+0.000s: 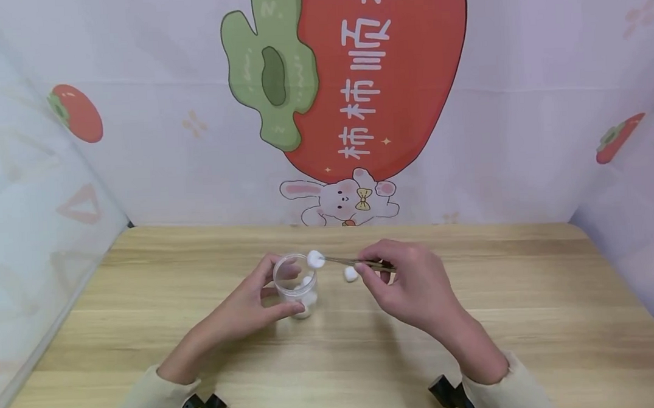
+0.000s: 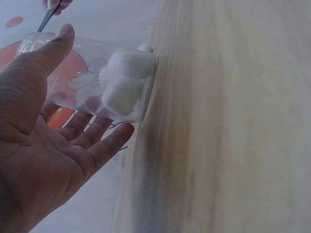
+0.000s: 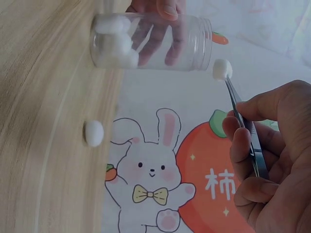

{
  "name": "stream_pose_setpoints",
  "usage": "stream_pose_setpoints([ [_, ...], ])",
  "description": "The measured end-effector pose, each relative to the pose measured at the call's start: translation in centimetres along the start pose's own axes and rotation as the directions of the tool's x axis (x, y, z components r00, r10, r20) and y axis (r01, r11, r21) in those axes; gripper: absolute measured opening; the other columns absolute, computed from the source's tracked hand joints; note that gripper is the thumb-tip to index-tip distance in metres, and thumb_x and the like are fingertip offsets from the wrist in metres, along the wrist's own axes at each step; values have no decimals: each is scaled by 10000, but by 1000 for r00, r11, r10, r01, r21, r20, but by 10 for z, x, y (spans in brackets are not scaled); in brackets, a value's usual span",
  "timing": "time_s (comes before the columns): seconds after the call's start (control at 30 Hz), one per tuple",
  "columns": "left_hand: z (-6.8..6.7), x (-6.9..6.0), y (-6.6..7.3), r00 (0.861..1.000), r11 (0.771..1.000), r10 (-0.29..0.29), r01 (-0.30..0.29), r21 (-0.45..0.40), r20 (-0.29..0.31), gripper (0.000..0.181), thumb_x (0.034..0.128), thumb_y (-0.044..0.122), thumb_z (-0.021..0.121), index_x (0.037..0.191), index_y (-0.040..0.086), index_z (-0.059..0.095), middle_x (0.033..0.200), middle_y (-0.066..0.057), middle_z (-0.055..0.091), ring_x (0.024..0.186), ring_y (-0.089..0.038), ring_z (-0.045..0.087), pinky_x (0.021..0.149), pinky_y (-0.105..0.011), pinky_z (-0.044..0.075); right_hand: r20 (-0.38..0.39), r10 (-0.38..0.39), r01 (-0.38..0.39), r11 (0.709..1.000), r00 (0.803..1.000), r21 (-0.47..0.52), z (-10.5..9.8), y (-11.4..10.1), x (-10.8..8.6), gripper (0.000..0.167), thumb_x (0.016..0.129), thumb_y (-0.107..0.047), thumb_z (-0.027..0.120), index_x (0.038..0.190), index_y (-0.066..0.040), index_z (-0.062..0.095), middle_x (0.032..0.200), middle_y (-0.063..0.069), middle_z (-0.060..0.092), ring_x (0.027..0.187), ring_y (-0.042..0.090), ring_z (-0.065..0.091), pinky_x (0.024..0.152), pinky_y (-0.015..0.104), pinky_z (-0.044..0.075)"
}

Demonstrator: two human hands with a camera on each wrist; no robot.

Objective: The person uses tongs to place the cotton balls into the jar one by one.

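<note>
A clear plastic jar [image 1: 288,289] stands upright on the table, with several white cotton balls [image 3: 115,42] in its lower part. My left hand [image 1: 249,305] holds the jar around its side, thumb in front and fingers behind. Metal tweezers [image 3: 243,121] are pinched in my right hand [image 1: 412,279]. Their tips grip one cotton ball [image 3: 222,69] just beyond the jar's rim, at its right edge in the head view. Another cotton ball [image 3: 94,133] lies on the table to the right of the jar.
The wooden table [image 1: 334,374] reaches back to a printed cloth [image 1: 511,159] with a rabbit and a large red fruit. Similar cloth walls stand at the left and right. Black devices [image 1: 450,395] are strapped near both sleeves.
</note>
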State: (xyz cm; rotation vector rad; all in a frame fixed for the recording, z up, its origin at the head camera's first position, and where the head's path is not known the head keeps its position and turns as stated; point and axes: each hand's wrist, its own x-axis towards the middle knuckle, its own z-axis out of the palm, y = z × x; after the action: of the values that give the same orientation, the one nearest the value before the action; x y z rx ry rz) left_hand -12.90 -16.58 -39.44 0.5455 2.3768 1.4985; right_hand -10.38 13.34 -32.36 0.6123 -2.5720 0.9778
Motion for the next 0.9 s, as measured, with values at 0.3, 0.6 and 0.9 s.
stream_pose_setpoints([
  [0.3, 0, -1, -1, 1000, 1000, -3, 3, 16, 1, 623, 863, 395, 890, 1301, 242, 473, 1507, -29, 590, 1427, -271, 591, 1149, -444, 558, -9, -24, 24, 999, 1000, -34, 4, -4, -1, 62, 901, -173, 813, 940, -220, 823, 792, -147, 695, 627, 17, 545, 534, 203, 452],
  [0.6, 2, 0, 1, 1000, 1000, 2, -2, 23, 4, 640, 867, 388, 889, 1323, 239, 467, 1511, -26, 583, 1435, -275, 582, 1129, -407, 575, -2, -10, 10, 998, 1000, -56, 5, -4, -1, 81, 895, -171, 821, 956, -223, 825, 803, -148, 699, 626, 41, 561, 510, 204, 434],
  [0.9, 2, 0, 0, 1000, 1000, -7, 7, 22, 5, 632, 868, 381, 888, 1308, 214, 466, 1515, -15, 577, 1442, -269, 574, 1132, -405, 573, 11, -15, 16, 998, 1000, -60, 8, -4, -1, 73, 899, -183, 818, 959, -224, 823, 812, -144, 704, 632, 21, 549, 525, 203, 445],
])
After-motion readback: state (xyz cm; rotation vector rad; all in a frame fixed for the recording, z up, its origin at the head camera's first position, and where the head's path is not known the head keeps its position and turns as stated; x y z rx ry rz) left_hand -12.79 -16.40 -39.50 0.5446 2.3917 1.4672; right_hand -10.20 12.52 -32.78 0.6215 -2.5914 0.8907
